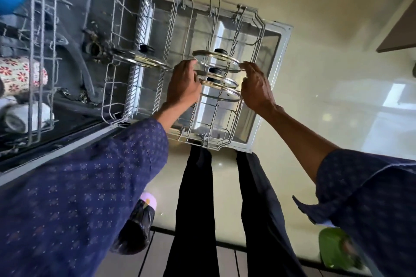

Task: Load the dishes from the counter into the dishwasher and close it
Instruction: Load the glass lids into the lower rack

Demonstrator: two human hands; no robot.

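Loading step: left hand (183, 84) and right hand (256, 87) each pinch the rim of a glass lid (217, 58), seating it upright in the pulled-out lower rack (258, 29) above two more lids. Next, I'd judge: let go once the tines hold it, then fetch remaining dishes; door not yet closed.

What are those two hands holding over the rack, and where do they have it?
A glass lid, held by its metal rim: left hand on one edge, right hand on the opposite edge.

Glossy beige floor (337, 63); black bin bag (135, 229) bottom centre; green object (335, 247) bottom right, blurred; brown cabinet corner (400, 29) right.
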